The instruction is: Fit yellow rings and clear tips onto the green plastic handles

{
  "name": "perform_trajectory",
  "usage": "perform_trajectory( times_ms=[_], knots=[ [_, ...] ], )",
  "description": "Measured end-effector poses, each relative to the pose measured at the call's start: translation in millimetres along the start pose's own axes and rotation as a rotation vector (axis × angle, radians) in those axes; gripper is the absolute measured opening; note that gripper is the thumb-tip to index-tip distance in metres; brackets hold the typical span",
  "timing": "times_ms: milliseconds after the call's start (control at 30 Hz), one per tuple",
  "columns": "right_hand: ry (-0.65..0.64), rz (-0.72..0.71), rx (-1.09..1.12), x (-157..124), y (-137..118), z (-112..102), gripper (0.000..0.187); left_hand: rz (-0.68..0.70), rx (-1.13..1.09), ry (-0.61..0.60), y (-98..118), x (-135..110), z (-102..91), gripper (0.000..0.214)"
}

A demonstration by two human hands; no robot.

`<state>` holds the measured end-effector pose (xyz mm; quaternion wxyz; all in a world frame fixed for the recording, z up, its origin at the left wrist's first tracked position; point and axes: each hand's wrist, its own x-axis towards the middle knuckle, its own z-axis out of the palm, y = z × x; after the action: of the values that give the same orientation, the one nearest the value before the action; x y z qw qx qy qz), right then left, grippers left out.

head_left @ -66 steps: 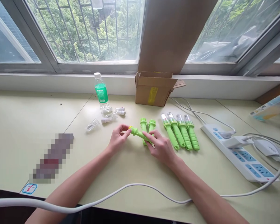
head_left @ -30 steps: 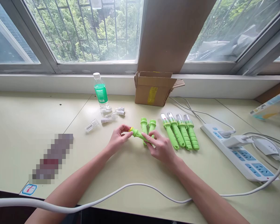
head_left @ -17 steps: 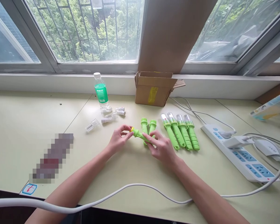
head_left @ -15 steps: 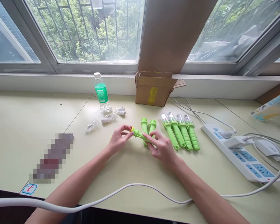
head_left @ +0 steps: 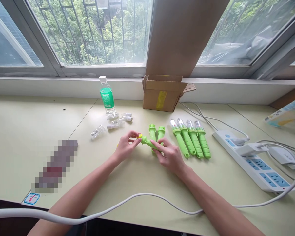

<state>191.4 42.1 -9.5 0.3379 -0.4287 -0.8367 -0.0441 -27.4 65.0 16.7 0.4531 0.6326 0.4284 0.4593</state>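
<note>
My right hand [head_left: 170, 154] is closed round a green plastic handle [head_left: 147, 141], which lies nearly level and points left. At the handle's open end, the fingers of my left hand [head_left: 125, 146] pinch a small yellow piece [head_left: 139, 136]; whether it is seated in the handle I cannot tell. Just behind lie a green handle [head_left: 152, 129] and another green handle [head_left: 161, 131] with bare threaded tops, partly covered by my right hand. Several green sticks with clear tops [head_left: 192, 139] lie side by side to the right. A bit of yellow shows beside my left hand.
Clear tubes with white ends [head_left: 116, 124] and a clear cap [head_left: 97, 131] lie left, near a water bottle [head_left: 107, 96]. A cardboard box [head_left: 162, 95] stands behind. At right is a power strip [head_left: 253, 164]; a white cable [head_left: 142, 194] crosses in front of me.
Both hands hold almost the same place. My left fingers have shifted slightly on the yellow piece, and more of it shows at the handle's end.
</note>
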Motion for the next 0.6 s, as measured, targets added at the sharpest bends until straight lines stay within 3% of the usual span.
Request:
perform_trajectory(
  times_ms=[333, 600],
  knots=[
    [0.07, 0.013, 0.099, 0.9, -3.5, -1.2, 0.035, 0.049, -0.037, -0.051, 4.2, 0.5, -3.1, 0.032],
    [0.077, 0.038, 0.19, 1.7, -4.1, -1.4, 0.037, 0.114, -0.008, -0.032, 0.4, 0.4, -1.8, 0.026]
  ],
)
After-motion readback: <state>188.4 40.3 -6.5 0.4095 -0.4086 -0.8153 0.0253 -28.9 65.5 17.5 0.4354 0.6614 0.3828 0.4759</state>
